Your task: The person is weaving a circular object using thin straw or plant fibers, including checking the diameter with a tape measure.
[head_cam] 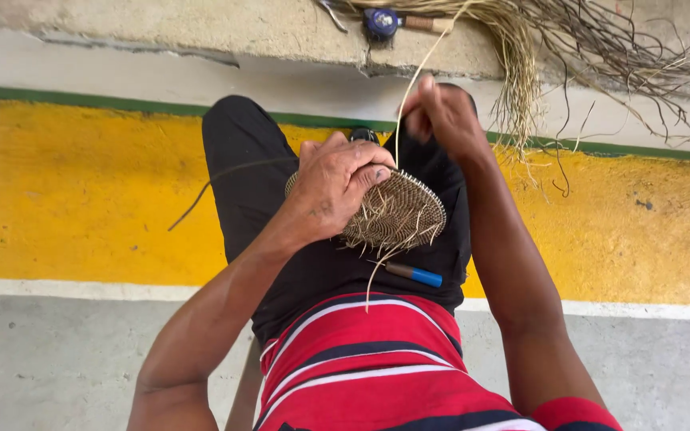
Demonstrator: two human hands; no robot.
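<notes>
Woven disc, round and slightly domed, rests on the person's lap over black trousers, with loose straw ends projecting from its near edge. Its surface is a tight coil of pale tan fibre. Left hand is closed over the disc's left rim, fingers curled across the top. Right hand is raised above the disc's far edge, fingers pinched shut on a thin pale strand that runs down to the disc. Blue-tipped tool lies on the lap just beside the disc's near edge. Bundle of dry fibre, straight pale stalks mixed with darker tangled strands, lies on the concrete ledge beyond the yellow painted floor.
</notes>
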